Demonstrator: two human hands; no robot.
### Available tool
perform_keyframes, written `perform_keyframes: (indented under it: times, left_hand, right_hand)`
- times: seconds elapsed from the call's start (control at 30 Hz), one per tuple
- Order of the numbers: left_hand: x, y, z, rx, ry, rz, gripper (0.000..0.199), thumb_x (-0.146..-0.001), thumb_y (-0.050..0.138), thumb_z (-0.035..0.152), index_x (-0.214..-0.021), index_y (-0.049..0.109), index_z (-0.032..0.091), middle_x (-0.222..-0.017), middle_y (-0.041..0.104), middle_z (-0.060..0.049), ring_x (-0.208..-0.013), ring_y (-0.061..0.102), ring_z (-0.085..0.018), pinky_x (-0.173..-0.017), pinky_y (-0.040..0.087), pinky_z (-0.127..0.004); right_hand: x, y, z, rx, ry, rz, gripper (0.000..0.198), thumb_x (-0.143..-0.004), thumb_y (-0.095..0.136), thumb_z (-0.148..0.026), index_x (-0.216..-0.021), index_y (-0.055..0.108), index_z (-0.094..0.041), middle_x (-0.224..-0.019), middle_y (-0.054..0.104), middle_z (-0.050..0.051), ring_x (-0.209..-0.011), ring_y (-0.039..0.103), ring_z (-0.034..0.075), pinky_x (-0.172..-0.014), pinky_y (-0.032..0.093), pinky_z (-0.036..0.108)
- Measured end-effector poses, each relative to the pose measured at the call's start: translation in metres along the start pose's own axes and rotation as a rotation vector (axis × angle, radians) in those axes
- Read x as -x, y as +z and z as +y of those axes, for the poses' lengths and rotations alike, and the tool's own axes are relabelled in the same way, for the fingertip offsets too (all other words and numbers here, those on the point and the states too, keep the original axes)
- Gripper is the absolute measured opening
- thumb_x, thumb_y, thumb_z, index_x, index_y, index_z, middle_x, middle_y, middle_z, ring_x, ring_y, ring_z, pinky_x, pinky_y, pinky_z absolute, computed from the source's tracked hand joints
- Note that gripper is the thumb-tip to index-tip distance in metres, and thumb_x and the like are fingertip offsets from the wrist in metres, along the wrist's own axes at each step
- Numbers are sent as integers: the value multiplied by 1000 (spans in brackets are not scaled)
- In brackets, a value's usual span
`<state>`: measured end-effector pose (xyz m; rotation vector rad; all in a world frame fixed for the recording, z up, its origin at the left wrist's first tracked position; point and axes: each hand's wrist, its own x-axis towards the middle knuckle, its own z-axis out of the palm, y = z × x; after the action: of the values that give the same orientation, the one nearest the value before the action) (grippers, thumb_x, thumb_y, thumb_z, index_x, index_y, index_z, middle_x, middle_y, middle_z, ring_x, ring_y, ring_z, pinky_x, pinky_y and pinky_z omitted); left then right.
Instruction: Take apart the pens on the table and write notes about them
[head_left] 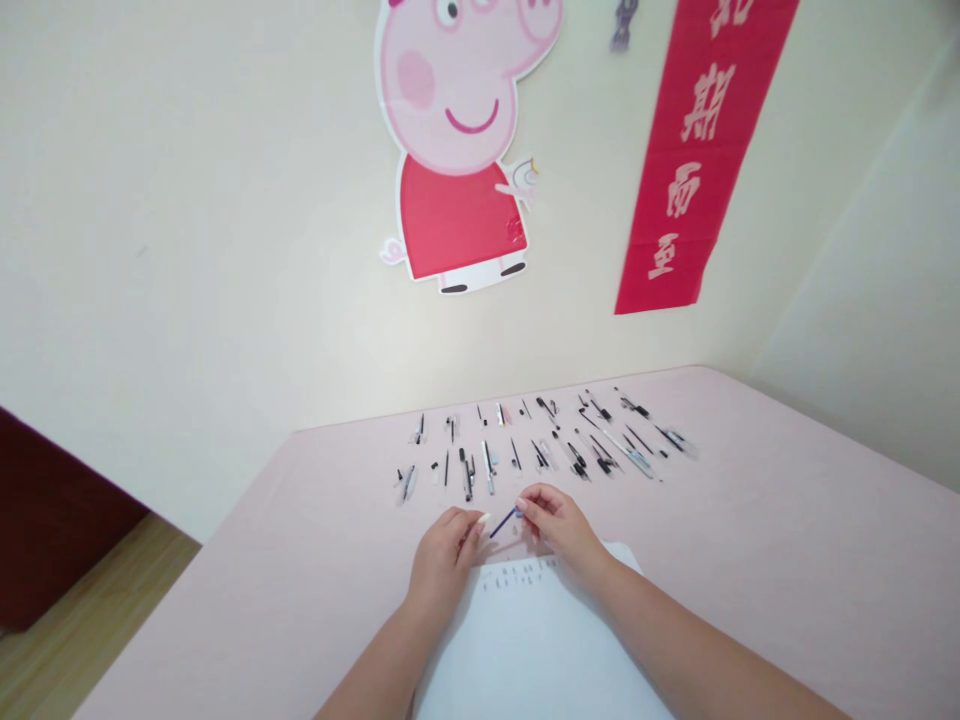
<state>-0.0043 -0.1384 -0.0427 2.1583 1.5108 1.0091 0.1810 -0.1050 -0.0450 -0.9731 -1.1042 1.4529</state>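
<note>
My right hand (553,520) is closed in a pinch on the upper end of a thin dark blue pen refill (503,523), which slants down to the left. A small light blue bit shows under its fingertips. Close by on the left, my left hand (448,548) is also closed, thumb against fingers. A whitish tip shows there; I cannot tell whether it is a nail or a held piece. Both hands are just above the far edge of a white paper sheet (525,640) with rows of small dark marks near its top.
Pens and pen parts lie in two rows across the pink table (750,560), among them a black pen (466,474), a silvery pen (488,467) and a long pale pen (637,457). The wall behind carries a cartoon pig cutout (465,220) and a red banner (697,170).
</note>
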Motion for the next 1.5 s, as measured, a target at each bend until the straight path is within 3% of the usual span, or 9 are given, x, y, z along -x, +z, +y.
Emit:
perform_keyframes:
  times: [0.17, 0.27, 0.43, 0.63, 0.83, 1.17, 1.5]
  left_hand:
    - [-4, 2, -2, 53, 1, 12, 23, -89, 44, 29, -95, 64, 20, -90, 66, -6, -86, 60, -19, -77, 48, -31]
    - [-8, 3, 1, 82, 26, -12, 25, -88, 43, 24, -98, 64, 18, -92, 64, -7, -88, 59, -19, -79, 47, -33]
    - [-10, 9, 4, 77, 29, -85, 30, -84, 42, 12, -105, 63, 18, -91, 59, -7, -87, 57, -19, -79, 47, -33]
    - [-6, 11, 7, 63, 79, -108, 33, -84, 40, 10, -109, 60, 17, -91, 57, -8, -86, 55, -19, -79, 47, -33]
    - [-2, 13, 9, 35, 87, -134, 35, -79, 55, 17, -114, 57, 18, -99, 56, -9, -93, 54, -21, -85, 46, -37]
    - [-4, 13, 6, -35, 91, -217, 31, -86, 41, 14, -110, 60, 19, -96, 56, -7, -90, 53, -19, -81, 44, -34]
    - [-4, 5, 3, -66, 58, -186, 30, -80, 50, 12, -107, 62, 19, -99, 58, -8, -95, 53, -21, -86, 43, -35]
  right_hand:
    - [0, 0, 4, 78, 2, -35, 30, -65, 69, -45, -70, 57, -18, -48, 50, -6, -39, 39, 7, -40, 30, 20]
    - [-1, -2, 3, 243, -113, -51, 19, -70, 66, -35, -70, 59, -17, -56, 52, -4, -49, 45, 10, -48, 35, 22]
    - [0, -9, -3, 696, -330, -156, 2, -72, 60, -17, -70, 62, -17, -67, 56, -1, -61, 48, 12, -58, 37, 24]
    - [4, -17, -6, 936, -427, -242, 8, -71, 60, -10, -73, 62, -18, -73, 55, -1, -68, 50, 13, -64, 37, 23]
    - [5, -13, -6, 986, -447, -263, 10, -71, 60, -9, -74, 60, -18, -74, 54, -1, -70, 50, 13, -64, 37, 23]
    - [8, -9, -10, 1007, -438, -263, 9, -71, 61, -10, -74, 57, -19, -77, 55, -1, -73, 51, 14, -66, 37, 24]
    - [8, -11, -10, 984, -470, -182, 12, -73, 53, -10, -80, 55, -19, -77, 55, 0, -70, 49, 13, -64, 37, 24]
